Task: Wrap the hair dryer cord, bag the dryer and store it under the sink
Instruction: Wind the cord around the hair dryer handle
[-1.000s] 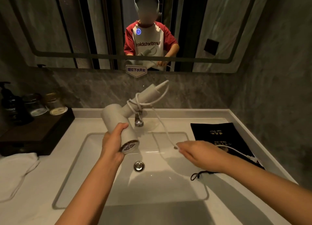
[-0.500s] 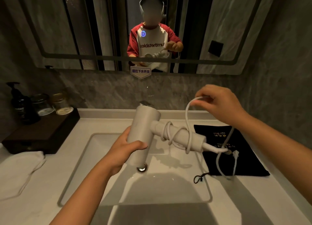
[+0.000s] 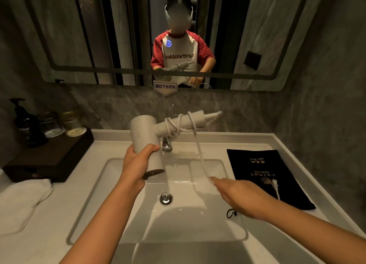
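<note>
Over the sink (image 3: 118, 184), the left hand (image 3: 136, 164) grips the dryer (image 3: 147, 142) by its barrel while the right hand (image 3: 239, 196) pinches the cord (image 3: 200, 154), part-wound on the handle; wrapping seems midway, so next another loop before the bag (image 3: 263, 176).

Matt plastic dryer (image 3: 147, 142), black cloth bag (image 3: 263, 174), glossy white basin (image 3: 198, 220), chrome tap (image 3: 166, 144)

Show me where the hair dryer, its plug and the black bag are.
hair dryer (image 3: 144, 137), head view, on its barrel.
plug (image 3: 274, 183), head view, on its white body.
black bag (image 3: 255, 166), head view, on bare fabric.
</note>
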